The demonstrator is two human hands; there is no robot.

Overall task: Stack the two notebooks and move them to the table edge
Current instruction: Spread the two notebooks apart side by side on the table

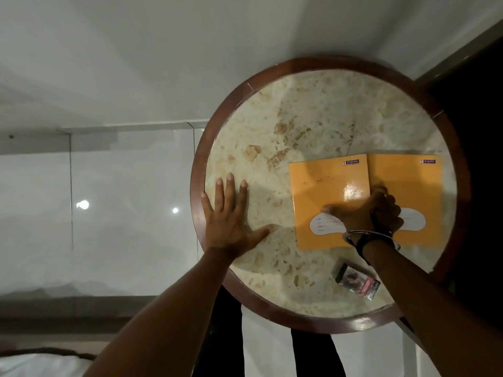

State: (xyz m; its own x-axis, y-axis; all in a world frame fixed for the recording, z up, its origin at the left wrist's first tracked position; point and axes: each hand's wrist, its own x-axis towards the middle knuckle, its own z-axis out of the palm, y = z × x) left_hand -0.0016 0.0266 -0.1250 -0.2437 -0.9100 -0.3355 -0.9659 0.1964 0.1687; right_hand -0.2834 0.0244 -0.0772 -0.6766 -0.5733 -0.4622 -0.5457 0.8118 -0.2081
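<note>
Tabletop (313, 110): round, marbled, dark wooden rim, centre-right of the frame.
Left notebook (324, 191): orange, flat, right of centre, its right edge lapping the right notebook (419, 191).
Right grip (364, 213): fingers curled over both notebooks' meeting edges, thumb pressed on the left cover.
Left grip (231, 213): fingers spread, palm flat on bare tabletop, lower left.
Small box (356, 280): below the notebooks, near the rim.

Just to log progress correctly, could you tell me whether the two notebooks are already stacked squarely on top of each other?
No: the left notebook overlaps only the right notebook's edge, under the right hand.
</note>
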